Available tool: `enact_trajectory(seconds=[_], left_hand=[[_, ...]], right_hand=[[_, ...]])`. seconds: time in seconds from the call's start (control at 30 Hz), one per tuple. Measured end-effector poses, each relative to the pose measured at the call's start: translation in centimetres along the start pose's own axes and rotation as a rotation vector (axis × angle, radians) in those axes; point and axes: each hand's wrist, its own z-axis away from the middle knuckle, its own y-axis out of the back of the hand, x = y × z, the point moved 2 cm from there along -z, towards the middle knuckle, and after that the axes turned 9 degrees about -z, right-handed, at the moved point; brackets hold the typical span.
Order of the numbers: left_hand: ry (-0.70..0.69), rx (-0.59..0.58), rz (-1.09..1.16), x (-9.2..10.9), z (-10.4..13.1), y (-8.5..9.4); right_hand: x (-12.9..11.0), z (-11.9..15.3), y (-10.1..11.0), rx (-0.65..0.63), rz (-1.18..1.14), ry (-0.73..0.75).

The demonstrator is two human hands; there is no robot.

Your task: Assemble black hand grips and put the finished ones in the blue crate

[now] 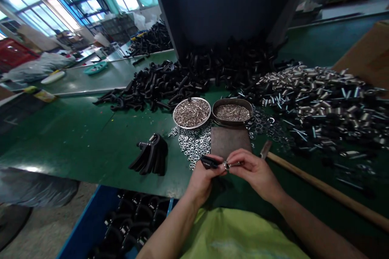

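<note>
My left hand [204, 176] is closed around a black curved plastic part [209, 162]. My right hand [253, 172] pinches a thin, shiny metal piece [236, 164]; its exact kind is too small to make out. Between my fingertips is a small metal ring [226, 166], touching the front of the black part. Just beyond both hands lies a flat grey metal plate [231, 139]. Loose nuts [194, 145] are spread to the left of the plate. A stack of black curved parts [150, 156] sits farther left on the green table [106, 145].
Behind the plate stand a round dish [192, 113] and an oval tin [232, 112] of small metal pieces. A hammer [322, 188] lies at right, below piled metal sleeves and screws [331, 101]. A grey bin [225, 12] spills black parts. A blue crate [82, 222] holds more black parts.
</note>
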Motion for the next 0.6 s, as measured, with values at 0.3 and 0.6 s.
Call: enact_trajectory(seconds=[0.3, 0.6], left_hand=[[-0.356, 0.002, -0.587, 1.3, 0.6, 0.8], [0.243, -0.142, 0.087, -2.0, -0.8, -1.2]], right_hand=[[1.0, -0.6, 0.4, 0.11, -0.151, -0.228], [-1.2, -1.1, 1.5, 0.15, 0.217, -0.001]])
